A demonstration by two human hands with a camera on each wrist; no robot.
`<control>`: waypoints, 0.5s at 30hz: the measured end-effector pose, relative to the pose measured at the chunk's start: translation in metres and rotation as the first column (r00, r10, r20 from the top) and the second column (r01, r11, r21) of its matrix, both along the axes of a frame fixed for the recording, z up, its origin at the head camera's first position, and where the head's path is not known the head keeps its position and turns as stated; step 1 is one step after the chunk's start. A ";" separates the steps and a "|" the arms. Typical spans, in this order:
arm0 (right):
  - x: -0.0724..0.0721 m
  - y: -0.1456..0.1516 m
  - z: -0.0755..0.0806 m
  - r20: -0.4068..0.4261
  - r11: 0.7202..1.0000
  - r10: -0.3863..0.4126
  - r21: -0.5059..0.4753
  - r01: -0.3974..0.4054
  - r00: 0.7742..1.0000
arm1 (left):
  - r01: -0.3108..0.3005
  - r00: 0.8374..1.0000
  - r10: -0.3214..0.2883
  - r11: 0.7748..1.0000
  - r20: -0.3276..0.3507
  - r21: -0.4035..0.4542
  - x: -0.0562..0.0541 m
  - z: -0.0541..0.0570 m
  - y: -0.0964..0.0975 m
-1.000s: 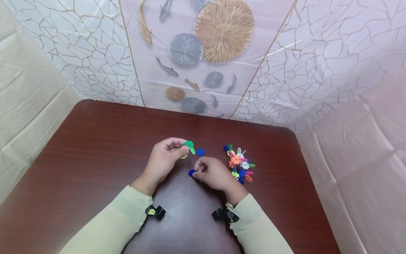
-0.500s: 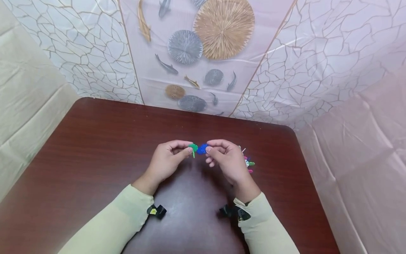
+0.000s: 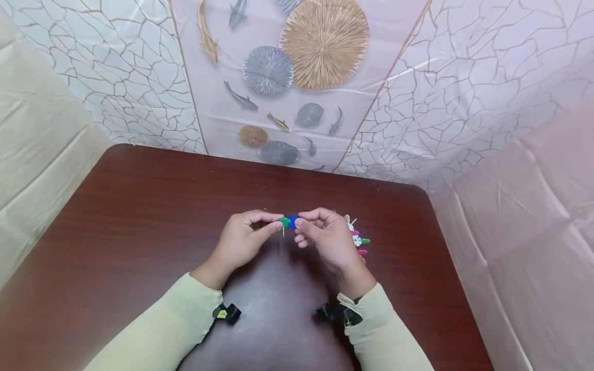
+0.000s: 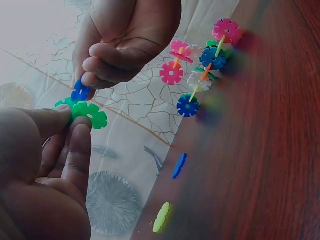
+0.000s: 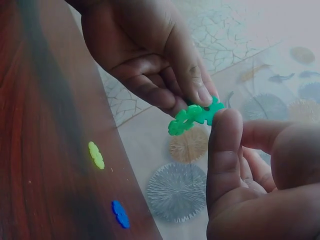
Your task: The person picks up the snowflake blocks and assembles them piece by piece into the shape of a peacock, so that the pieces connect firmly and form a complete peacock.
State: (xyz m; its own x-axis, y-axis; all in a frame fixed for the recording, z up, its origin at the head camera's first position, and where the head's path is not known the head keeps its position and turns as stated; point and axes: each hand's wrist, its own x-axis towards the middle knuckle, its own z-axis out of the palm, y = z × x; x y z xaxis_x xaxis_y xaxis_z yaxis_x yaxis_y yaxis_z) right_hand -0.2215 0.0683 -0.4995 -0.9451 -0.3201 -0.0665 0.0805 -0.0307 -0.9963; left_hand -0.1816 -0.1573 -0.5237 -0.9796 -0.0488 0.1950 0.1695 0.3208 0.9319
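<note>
Between thumb and index finger, my left hand (image 3: 241, 239) pinches two joined green notched flower discs (image 4: 90, 115), set at an angle to each other. My right hand (image 3: 331, 239) pinches a blue notched flower disc (image 4: 80, 91), its edge meeting the green pair at the notches. Both hands are raised over the table, fingertips nearly together. In the right wrist view the green discs (image 5: 185, 120) show clearly, while the right fingers hide the blue one.
A cluster of joined colourful discs (image 3: 356, 240) stands on the brown table (image 3: 153, 206) at right, partly behind the right hand. A loose blue disc (image 4: 179, 165) and a yellow disc (image 4: 161, 217) lie on the tabletop. Patterned sheets (image 3: 320, 46) rise behind the table.
My right hand has lifted the blue disc from low over the table up to the green discs. The left hand has turned the green pair, and the fingertips have drawn closer together.
</note>
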 end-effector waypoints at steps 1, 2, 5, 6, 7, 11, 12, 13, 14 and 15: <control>0.001 -0.001 0.000 0.008 1.000 -0.006 -0.009 0.006 1.000 | 0.001 1.000 -0.001 1.000 -0.002 -0.001 0.000 0.001 -0.001; 0.002 -0.003 0.000 0.019 1.000 -0.006 -0.015 0.006 1.000 | 0.003 1.000 -0.003 1.000 -0.004 -0.001 0.001 0.001 -0.001; 0.005 -0.007 0.000 0.046 0.999 0.004 -0.033 -0.003 0.999 | 0.010 1.000 -0.010 1.000 -0.012 0.001 0.003 0.002 -0.004; 0.005 -0.008 0.000 0.052 0.999 0.009 -0.039 -0.007 0.999 | 0.013 1.000 -0.013 1.000 -0.013 0.003 0.003 0.002 -0.005; 0.006 -0.009 0.000 0.055 0.999 0.013 -0.045 -0.011 0.998 | 0.015 1.000 -0.015 1.000 -0.014 0.004 0.003 0.002 -0.005; 0.007 -0.009 0.002 0.050 0.997 0.017 -0.071 -0.014 0.999 | 0.017 1.000 -0.017 0.999 -0.003 0.043 0.003 0.004 -0.006; 0.006 -0.009 0.002 0.051 0.997 0.019 -0.076 -0.015 0.999 | 0.016 1.000 -0.016 0.998 0.002 0.068 0.001 0.004 -0.006; 0.006 -0.008 0.003 0.053 0.996 0.020 -0.082 -0.016 0.998 | 0.016 1.000 -0.016 0.995 0.006 0.098 0.000 0.005 -0.005; 0.005 -0.007 0.004 0.061 0.996 0.020 -0.090 -0.015 0.998 | 0.015 1.000 -0.016 0.992 0.009 0.128 -0.001 0.005 -0.005; 0.004 -0.007 0.004 0.073 0.995 0.017 -0.099 -0.010 0.997 | 0.013 1.000 -0.015 0.988 0.012 0.156 -0.003 0.005 -0.004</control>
State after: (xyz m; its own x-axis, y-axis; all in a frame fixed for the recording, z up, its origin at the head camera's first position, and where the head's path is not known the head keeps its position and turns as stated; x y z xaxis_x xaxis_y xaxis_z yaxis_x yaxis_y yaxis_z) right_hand -0.2178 0.0616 -0.4951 -0.9342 -0.3413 -0.1034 0.1548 -0.1269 -0.9798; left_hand -0.1842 -0.1609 -0.5183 -0.9828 -0.0636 0.1735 0.1607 0.1687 0.9725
